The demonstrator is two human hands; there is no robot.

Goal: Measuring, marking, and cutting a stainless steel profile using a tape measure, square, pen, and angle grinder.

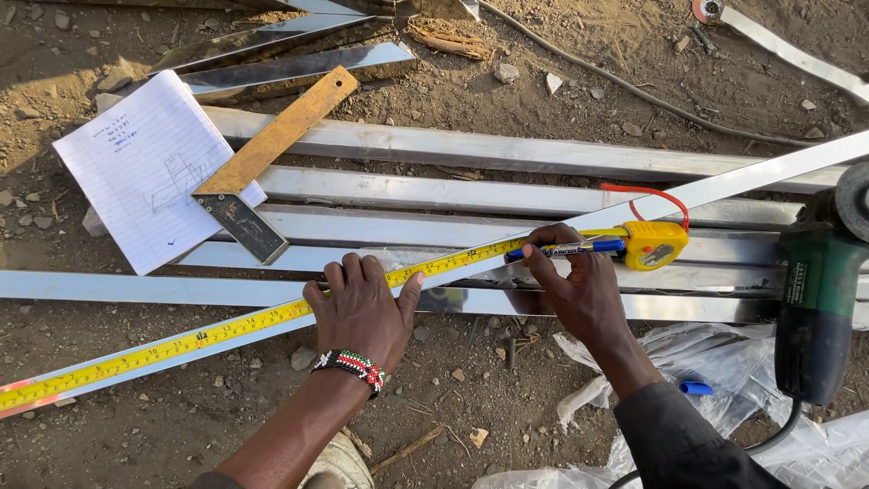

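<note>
Under my right fingers (543, 258): blue marker (570, 248) pinched, tip on yellow tape measure (272, 318) | tape's long axis runs lower-left to upper-right along the steel strip (742, 181) | left hand (362, 312) spread flat, pressing the tape, farther left.

Left wrist (351, 366) w/ beaded red-green-white-black band; right arm (674, 435) dark sleeve.

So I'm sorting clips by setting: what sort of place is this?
Probably an outdoor metalworking yard. Steel tubes lie on bare dirt, an angle grinder sits beside them, and the left hand pins a tape measure along a strip while the right hand holds a marker.
</note>
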